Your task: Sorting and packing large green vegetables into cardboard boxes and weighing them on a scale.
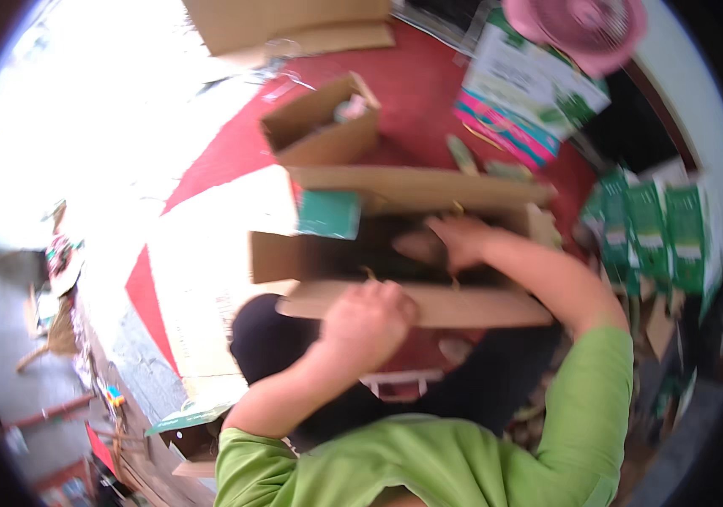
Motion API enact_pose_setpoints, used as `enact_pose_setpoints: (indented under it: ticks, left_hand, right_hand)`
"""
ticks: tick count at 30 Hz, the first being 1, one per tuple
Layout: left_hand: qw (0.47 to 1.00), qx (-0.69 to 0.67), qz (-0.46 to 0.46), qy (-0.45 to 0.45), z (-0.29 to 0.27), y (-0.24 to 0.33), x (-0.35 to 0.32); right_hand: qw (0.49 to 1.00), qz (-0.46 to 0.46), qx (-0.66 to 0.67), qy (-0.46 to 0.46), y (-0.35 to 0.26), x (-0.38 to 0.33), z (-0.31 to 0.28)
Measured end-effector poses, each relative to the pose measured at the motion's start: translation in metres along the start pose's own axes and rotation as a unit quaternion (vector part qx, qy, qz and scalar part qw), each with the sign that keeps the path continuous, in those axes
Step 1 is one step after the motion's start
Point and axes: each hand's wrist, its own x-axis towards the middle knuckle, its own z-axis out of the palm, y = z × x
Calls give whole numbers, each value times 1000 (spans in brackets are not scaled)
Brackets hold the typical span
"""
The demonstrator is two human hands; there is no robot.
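Cardboard sheet (pixel 209 287), flat and pale, quantity one, lies along the left edge of the red floor covering (pixel 416 93); glare obscures its surface. Small open brown cardboard box (pixel 319 152), quantity one, stands beyond the far left corner of the long open brown cardboard box (pixel 454 307); its pale pink content is indistinct. Flat teal rectangle (pixel 329 215), quantity one, sits at that same corner. Left bare hand (pixel 368 317): at the near flap of the long box, fingers curled; whether they pinch the flap cannot be told. Long box, quantity one: positioned lengthwise before the person; the dark interior is blurred, contents uncountable. Right bare hand (pixel 454 242): inside the long box, forearm crossing its right end; fingers blurred, grip indeterminable. White, green and pink printed package (pixel 509 84), quantity one: beyond the far right corner. Round pink fan (pixel 577 29), quantity one: cut off at the top. Green-and-white packets (pixel 684 232), at least three: beyond the right end, lower portions hard to separate.
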Motion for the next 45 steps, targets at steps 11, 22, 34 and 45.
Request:
enact_pose_setpoints:
  ticks: [11, 22, 34, 45]
  left_hand:
    - [999, -35, -15, -38, -6, 2, 1]
    - [998, -15, -42, -33, -9, -2, -1]
    - [999, -37, -14, -26, -14, -1, 7]
    - [999, 13, -39, -8, -13, 6, 12]
  right_hand:
    - [994, 12, -104, -36, 32, 43, 50]
    - [805, -53, 392, 441, -1, -154, -59]
    - [702, 242, 333, 582, 152, -230, 326]
    - [663, 265, 451, 535, 135, -173, 378]
